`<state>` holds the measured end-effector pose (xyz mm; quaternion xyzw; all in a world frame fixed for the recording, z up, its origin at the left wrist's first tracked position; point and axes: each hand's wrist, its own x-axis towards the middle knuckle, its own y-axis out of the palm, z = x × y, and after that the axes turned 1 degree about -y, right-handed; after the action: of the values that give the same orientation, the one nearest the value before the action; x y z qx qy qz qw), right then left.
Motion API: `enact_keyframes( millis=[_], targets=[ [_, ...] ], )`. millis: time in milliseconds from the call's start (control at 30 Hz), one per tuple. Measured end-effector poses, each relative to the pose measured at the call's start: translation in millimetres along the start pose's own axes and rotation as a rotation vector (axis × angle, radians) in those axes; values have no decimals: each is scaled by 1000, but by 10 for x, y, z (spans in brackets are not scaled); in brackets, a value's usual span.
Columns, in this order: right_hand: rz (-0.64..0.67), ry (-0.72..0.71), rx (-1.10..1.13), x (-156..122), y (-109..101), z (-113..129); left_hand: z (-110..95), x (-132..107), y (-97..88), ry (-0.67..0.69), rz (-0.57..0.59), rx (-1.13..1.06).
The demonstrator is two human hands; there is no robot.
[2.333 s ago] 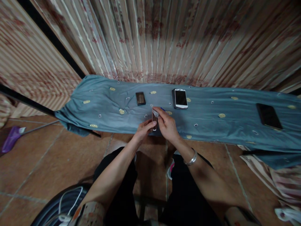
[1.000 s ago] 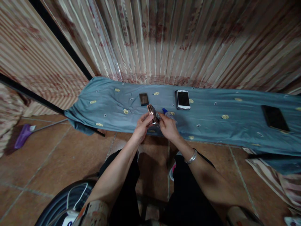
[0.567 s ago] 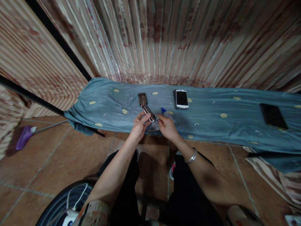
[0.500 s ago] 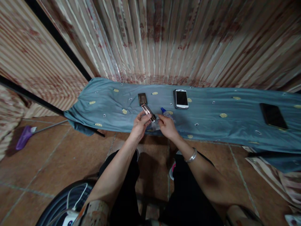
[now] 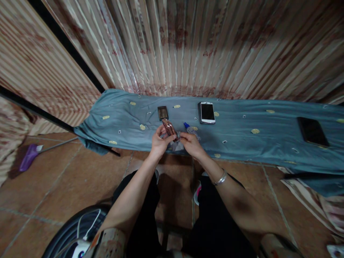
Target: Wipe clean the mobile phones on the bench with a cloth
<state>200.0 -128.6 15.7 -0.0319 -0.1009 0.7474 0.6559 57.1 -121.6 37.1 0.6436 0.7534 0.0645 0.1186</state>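
Held phone [image 5: 169, 127] tilted up; three others [image 5: 206, 112] flat

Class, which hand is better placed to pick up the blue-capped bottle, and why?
Probably the right. The right hand is next to the bottle and pinches only a wipe. The left hand holds the phone and sits farther from the bottle.

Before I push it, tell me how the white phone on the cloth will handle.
The white phone lies flat, so it probably won't roll or tip. Its glossy screen looks slippery and breakable. The cloth is loose, so it may bunch.
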Motion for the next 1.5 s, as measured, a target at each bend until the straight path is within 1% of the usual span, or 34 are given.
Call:
enact_keyframes(
  millis=[167, 367, 433, 500, 567, 667, 733, 833, 900, 967, 1033, 1133, 1267, 1500],
  targets=[
    [57, 32, 15, -13, -47, 24, 18, 43, -37, 28, -41, 96],
    [147, 94, 17, -9, -171, 65, 36, 68, -74, 87, -91, 211],
    [141, 107, 15, -3, -216, 74, 48, 75, -86, 110, -95, 255],
    [100, 112, 8, 9, -250, 79, 68, 78, -100, 128, -92, 314],
    [30, 106, 28, 26, -262, 81, 95, 69, -114, 151, -68, 375],
    [-84, 107, 140, 57, -233, 78, 125, 29, -118, 214, 17, 449],
    [-117, 127, 231, 71, -204, 73, 127, -7, -104, 260, 77, 489],
    [-67, 155, 351, 75, -187, 62, 109, -53, -73, 321, 140, 552],
    [-32, 176, 417, 71, -197, 55, 99, -68, -63, 368, 165, 610],
    [-25, 206, 483, 69, -213, 51, 99, -67, -70, 413, 185, 691],
    [-17, 246, 559, 71, -226, 53, 105, -53, -90, 447, 198, 777],
    [-5, 327, 670, 78, -225, 65, 108, -22, -125, 485, 184, 857],
    [-7, 369, 749, 85, -201, 68, 80, 12, -151, 504, 196, 875],
    [-32, 399, 837, 79, -167, 86, 23, 28, -146, 493, 228, 800]
  ],
)
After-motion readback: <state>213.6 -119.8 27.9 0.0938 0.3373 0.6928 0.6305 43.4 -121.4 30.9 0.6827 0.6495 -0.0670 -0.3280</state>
